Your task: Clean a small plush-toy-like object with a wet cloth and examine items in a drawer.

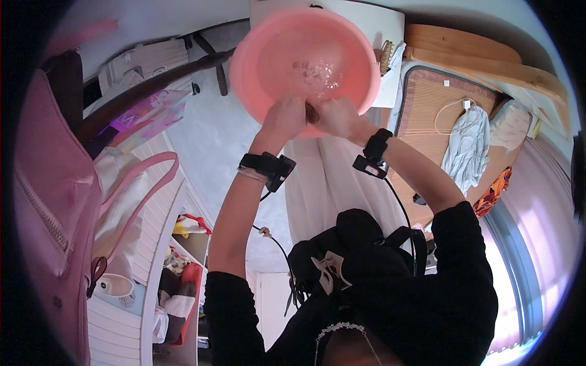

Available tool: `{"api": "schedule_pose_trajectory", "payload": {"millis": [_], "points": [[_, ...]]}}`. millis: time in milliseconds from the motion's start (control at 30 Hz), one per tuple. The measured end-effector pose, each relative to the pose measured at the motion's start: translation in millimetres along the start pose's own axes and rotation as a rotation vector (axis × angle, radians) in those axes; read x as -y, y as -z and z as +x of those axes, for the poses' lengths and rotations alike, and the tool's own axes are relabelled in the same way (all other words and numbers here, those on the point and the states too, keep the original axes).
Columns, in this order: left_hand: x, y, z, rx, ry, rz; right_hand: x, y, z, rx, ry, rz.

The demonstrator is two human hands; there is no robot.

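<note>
A round pink basin with clear water in it stands in front of me, and the light glints off the surface. Over its near side my left hand and my right hand are closed and almost touch. Pinched between them is a small dark brown thing; most of it is hidden by my fingers, so its kind does not show. Several small dark specks or bubbles lie in the middle of the water.
The basin rests at a white tabletop bearing a brown brush-like object. Right is a bed with a woven mat and pale cloth. A pink bag and a shelf of clothes stand left. Cables hang from my wristbands.
</note>
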State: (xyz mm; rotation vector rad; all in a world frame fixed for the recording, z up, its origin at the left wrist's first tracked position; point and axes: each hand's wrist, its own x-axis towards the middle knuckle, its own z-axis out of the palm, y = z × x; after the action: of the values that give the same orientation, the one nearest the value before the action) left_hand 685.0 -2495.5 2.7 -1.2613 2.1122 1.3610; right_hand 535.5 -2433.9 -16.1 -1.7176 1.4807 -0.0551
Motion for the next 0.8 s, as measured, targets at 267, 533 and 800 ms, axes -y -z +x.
{"api": "schedule_pose_trajectory", "payload": {"millis": [267, 533, 800], "points": [[-7.1, 6.0, -8.6, 0.119, -0.064, -0.189, 7.0, 9.5, -19.0, -0.152, 0.074, -0.002], [-47.6, 24.2, -46.2, 0.113, -0.273, -0.756, -7.5, 27.7, -48.9, -0.398, -0.012, 0.065], [-49.9, 79.4, -110.6, 0.026, -0.223, -0.994, 34.8, 83.2, -44.3, -0.196, 0.052, 0.153]]}}
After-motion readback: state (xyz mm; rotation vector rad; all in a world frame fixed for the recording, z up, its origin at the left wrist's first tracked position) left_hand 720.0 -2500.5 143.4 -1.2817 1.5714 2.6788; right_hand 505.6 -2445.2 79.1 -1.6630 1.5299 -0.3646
